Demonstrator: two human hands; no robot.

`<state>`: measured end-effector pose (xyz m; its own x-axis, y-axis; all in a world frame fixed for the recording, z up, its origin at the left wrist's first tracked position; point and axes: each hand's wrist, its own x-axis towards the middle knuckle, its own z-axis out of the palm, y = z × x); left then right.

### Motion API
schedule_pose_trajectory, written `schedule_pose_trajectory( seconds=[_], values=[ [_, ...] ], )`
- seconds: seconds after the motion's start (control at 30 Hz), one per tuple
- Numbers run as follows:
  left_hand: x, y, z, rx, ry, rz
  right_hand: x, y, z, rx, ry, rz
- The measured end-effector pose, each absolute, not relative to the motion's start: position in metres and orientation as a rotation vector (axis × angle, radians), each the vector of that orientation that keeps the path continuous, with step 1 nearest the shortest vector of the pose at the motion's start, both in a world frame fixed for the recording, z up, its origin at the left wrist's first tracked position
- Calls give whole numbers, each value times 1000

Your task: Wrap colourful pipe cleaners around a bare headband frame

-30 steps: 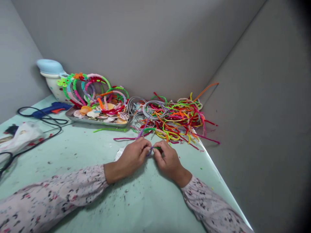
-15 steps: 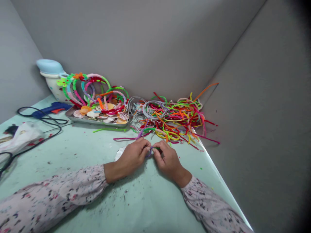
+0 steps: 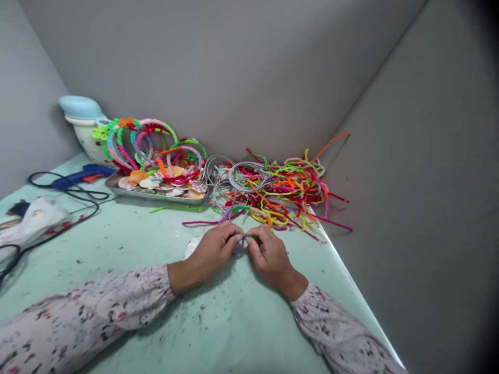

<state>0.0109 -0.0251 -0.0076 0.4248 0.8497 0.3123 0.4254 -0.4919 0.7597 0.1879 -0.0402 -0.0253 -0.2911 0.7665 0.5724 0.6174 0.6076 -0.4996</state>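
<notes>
My left hand (image 3: 213, 250) and my right hand (image 3: 270, 255) meet over the pale green table (image 3: 128, 249), fingertips almost touching. Both pinch a purple pipe cleaner (image 3: 240, 243) bent into a small loop between them. A green end shows by my right fingers. Just beyond the hands lies a tangled heap of coloured pipe cleaners (image 3: 284, 192) with grey wire hoops (image 3: 244, 176) on it.
A metal tray (image 3: 117, 188) of seashells stands at the back left, with pipe-cleaner-wrapped headbands (image 3: 148, 140) leaning behind it and a white pot with a blue lid (image 3: 81, 117). A blue glue gun (image 3: 83, 174) and black cable (image 3: 58, 208) lie left. Grey walls close the back and right.
</notes>
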Motion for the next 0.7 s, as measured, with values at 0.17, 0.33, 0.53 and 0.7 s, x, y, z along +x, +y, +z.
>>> schedule_pose_trajectory(
  seconds=[0.17,0.33,0.53,0.7],
  values=[
    [10,-24,-8,2099,1041,931,188,-40,-25,-1100,-2015,233],
    [11,-27,-9,2035,1083,1036,189,-39,-25,-1127,-1930,220],
    [10,-29,-8,1912,1172,1213,191,-38,-27,-1188,-1711,256],
    [10,-20,-11,1716,1280,1310,194,-37,-30,-1210,-1604,287]
  ],
)
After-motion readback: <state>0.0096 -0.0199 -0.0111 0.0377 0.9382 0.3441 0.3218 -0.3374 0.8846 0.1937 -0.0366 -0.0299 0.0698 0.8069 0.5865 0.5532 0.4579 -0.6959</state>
